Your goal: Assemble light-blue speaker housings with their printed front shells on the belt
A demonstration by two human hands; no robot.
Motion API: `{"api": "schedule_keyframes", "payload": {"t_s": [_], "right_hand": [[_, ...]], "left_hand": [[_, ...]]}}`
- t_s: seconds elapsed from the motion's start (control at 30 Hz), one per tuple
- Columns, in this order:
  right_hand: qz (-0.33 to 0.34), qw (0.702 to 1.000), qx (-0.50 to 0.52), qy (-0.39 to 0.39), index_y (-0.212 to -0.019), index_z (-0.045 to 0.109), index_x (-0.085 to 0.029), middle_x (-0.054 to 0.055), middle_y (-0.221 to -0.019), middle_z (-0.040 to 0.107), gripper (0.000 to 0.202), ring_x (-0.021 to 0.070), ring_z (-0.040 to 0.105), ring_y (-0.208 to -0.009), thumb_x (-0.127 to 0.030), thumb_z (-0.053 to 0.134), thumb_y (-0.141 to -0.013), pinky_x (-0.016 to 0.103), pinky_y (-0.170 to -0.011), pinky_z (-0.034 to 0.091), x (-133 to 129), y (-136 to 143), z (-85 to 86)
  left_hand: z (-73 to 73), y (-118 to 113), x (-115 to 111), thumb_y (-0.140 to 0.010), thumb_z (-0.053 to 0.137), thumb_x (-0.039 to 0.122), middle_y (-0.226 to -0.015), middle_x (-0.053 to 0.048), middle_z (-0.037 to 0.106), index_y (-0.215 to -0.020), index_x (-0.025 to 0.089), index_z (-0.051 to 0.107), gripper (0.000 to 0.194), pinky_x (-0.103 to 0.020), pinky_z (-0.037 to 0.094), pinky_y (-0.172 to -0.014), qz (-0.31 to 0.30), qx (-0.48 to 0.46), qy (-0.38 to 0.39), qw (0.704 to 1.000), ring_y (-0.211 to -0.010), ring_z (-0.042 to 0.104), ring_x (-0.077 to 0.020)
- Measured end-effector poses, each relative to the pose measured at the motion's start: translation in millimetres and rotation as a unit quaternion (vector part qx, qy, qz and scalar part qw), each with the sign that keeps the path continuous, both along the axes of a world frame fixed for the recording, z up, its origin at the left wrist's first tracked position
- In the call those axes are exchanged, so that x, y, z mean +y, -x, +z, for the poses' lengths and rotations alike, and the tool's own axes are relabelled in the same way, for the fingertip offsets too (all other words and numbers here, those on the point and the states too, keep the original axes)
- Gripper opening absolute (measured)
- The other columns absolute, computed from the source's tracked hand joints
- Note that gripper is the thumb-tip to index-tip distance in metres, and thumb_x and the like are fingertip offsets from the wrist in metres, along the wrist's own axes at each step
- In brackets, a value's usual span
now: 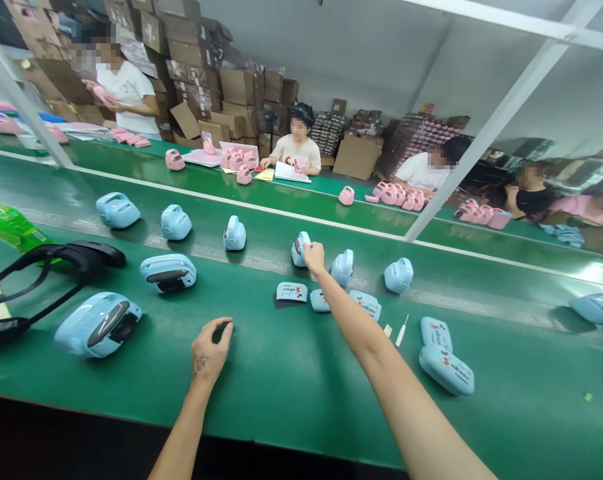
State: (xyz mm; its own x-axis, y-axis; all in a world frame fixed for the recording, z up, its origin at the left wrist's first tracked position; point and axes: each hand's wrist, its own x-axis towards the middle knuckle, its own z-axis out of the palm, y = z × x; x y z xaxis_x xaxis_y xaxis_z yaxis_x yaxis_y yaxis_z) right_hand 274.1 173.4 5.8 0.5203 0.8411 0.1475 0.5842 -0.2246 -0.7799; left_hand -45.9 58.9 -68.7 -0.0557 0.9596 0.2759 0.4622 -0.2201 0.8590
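Note:
My right hand [315, 259] reaches far forward, its fingers closed on the edge of a light blue device [300, 249] standing on the belt. Close to its right stands another blue device [342, 267]. Over the near green table, my left hand [212, 347] is curved, thumb and fingers apart with nothing between them. Blue printed panels [291, 292] lie between the hands and partly under my right forearm. Two larger blue devices [99, 325] with dark fronts sit left of my left hand.
More blue devices [118, 211] stand along the belt. A white screwdriver [401, 331] and two blue printed shells [447, 369] lie on the right. Black straps [56, 257] and a green packet [11, 223] are at left. Several people work beyond, among pink devices [346, 195].

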Motion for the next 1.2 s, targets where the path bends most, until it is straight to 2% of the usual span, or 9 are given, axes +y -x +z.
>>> {"api": "schedule_keyframes", "payload": {"t_s": [0.1,0.27,0.43,0.53,0.73,0.87,1.03,1.13,1.2], "right_hand": [[0.033,0.996,-0.068,0.042,-0.093,0.073,-0.010,0.016,-0.098,0.073,0.028,0.0257,0.067,-0.097,-0.025,0.049,-0.092,0.031,-0.087,0.049,-2.5,-11.3,0.8],[0.108,0.971,-0.205,0.061,-0.133,0.064,-0.014,0.015,-0.147,0.055,0.053,0.0210,0.051,-0.134,0.000,0.045,-0.085,0.031,-0.112,0.037,-28.7,-68.7,29.2],[0.210,0.913,-0.312,0.155,-0.101,0.077,-0.020,0.010,-0.141,0.061,0.044,0.0242,0.050,-0.136,0.009,0.060,-0.072,0.032,-0.111,0.039,-70.6,-124.8,51.7],[0.227,0.884,-0.360,0.192,-0.107,0.075,-0.021,0.010,-0.132,0.066,0.041,0.0219,0.054,-0.130,0.005,0.060,-0.079,0.029,-0.103,0.044,-84.4,-128.3,55.3],[0.149,0.860,-0.436,0.219,-0.125,0.064,-0.017,0.019,-0.127,0.065,0.036,0.0272,0.060,-0.117,-0.009,0.044,-0.097,0.034,-0.087,0.047,-92.7,-101.0,83.1],[0.134,0.851,-0.465,0.207,-0.126,0.063,-0.020,0.018,-0.123,0.066,0.033,0.0301,0.062,-0.113,-0.026,0.041,-0.101,0.037,-0.085,0.045,-104.9,-61.8,111.3],[0.254,0.853,-0.409,0.200,-0.115,0.068,-0.025,0.012,-0.113,0.074,0.037,0.0279,0.068,-0.100,-0.048,0.043,-0.100,0.033,-0.079,0.044,-120.0,13.7,115.9],[0.342,0.865,-0.304,0.206,-0.102,0.072,-0.022,0.009,-0.106,0.077,0.038,0.0235,0.070,-0.093,-0.049,0.044,-0.100,0.028,-0.071,0.042,-118.2,50.6,101.7],[0.393,0.862,-0.244,0.208,-0.094,0.072,-0.020,0.008,-0.094,0.078,0.042,0.0197,0.069,-0.084,-0.048,0.043,-0.101,0.025,-0.067,0.040,-112.7,67.9,87.6]], "left_hand": [[0.1,0.5,-0.3,-0.078,0.061,0.047,-0.095,-0.008,0.078,-0.083,0.026,0.073,0.024,-0.046,0.054,-0.095,-0.001,0.017,-0.012,1.000,-0.096,0.071,-0.0311],[0.2,-0.9,-2.3,-0.078,0.060,0.045,-0.095,-0.007,0.078,-0.082,0.027,0.074,0.024,-0.047,0.053,-0.096,-0.001,0.021,-0.006,1.000,-0.096,0.071,-0.0312],[2.0,-4.8,-1.2,-0.077,0.059,0.046,-0.094,-0.007,0.078,-0.081,0.028,0.074,0.024,-0.048,0.054,-0.095,-0.008,0.036,-0.002,0.999,-0.095,0.071,-0.0319],[2.5,-5.6,0.1,-0.076,0.059,0.045,-0.093,-0.007,0.078,-0.080,0.028,0.074,0.023,-0.048,0.054,-0.094,-0.013,0.044,-0.009,0.999,-0.095,0.071,-0.0323],[-4.0,-1.4,0.5,-0.075,0.063,0.047,-0.097,-0.007,0.078,-0.084,0.026,0.073,0.024,-0.049,0.053,-0.098,-0.007,0.010,0.008,1.000,-0.097,0.071,-0.0309],[-0.1,-15.5,0.3,-0.072,0.073,0.058,-0.110,-0.011,0.075,-0.104,0.022,0.069,0.049,-0.047,0.052,-0.101,-0.064,-0.147,0.063,0.985,-0.104,0.070,-0.0293],[29.1,-44.6,-3.3,-0.066,0.079,0.071,-0.133,-0.013,0.066,-0.134,0.024,0.058,0.085,-0.046,0.046,-0.109,-0.202,-0.336,0.145,0.908,-0.124,0.062,-0.0320],[42.8,-44.4,-7.2,-0.069,0.064,0.085,-0.136,-0.014,0.065,-0.144,0.025,0.053,0.096,-0.050,0.046,-0.108,-0.259,-0.424,0.233,0.836,-0.128,0.059,-0.0363],[45.6,-34.0,-9.8,-0.068,0.059,0.090,-0.141,-0.015,0.062,-0.149,0.026,0.048,0.104,-0.052,0.048,-0.106,-0.273,-0.450,0.256,0.810,-0.130,0.058,-0.0391]]}}
